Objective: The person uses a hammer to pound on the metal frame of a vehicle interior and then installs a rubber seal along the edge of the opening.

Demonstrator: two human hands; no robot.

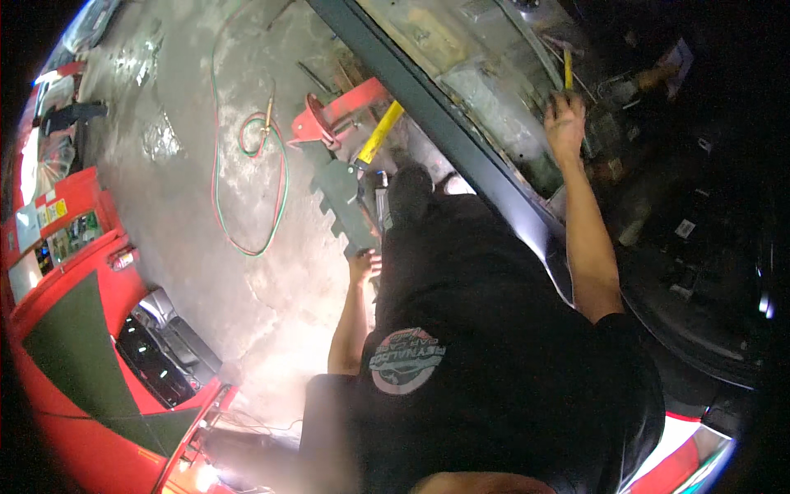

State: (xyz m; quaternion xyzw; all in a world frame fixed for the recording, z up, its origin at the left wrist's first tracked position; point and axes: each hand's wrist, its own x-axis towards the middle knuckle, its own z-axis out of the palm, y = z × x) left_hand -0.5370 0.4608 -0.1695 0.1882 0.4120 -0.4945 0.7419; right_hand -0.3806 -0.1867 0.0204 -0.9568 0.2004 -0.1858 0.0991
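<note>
My left hand (364,265) is closed on the lower end of a grey notched metal post (333,193) at my left side. A red metal bracket (317,119) with a round flange and a red arm sits at the post's far end. A yellow bar (380,133) slants beside it. My right hand (565,123) reaches into the stripped floor of a vehicle (485,95), fingers bent. A thin yellow stick (568,67) rises from its fingertips, and the hand appears to grip its near end. The fingertips are partly in shadow.
A dark vehicle sill (444,107) runs diagonally between my hands. Red and green twin hoses with a brass torch (267,123) lie coiled on the concrete floor (164,206). At left stands a red cabinet (62,255) near a black-and-grey case (164,350). The vehicle's interior at right is dark.
</note>
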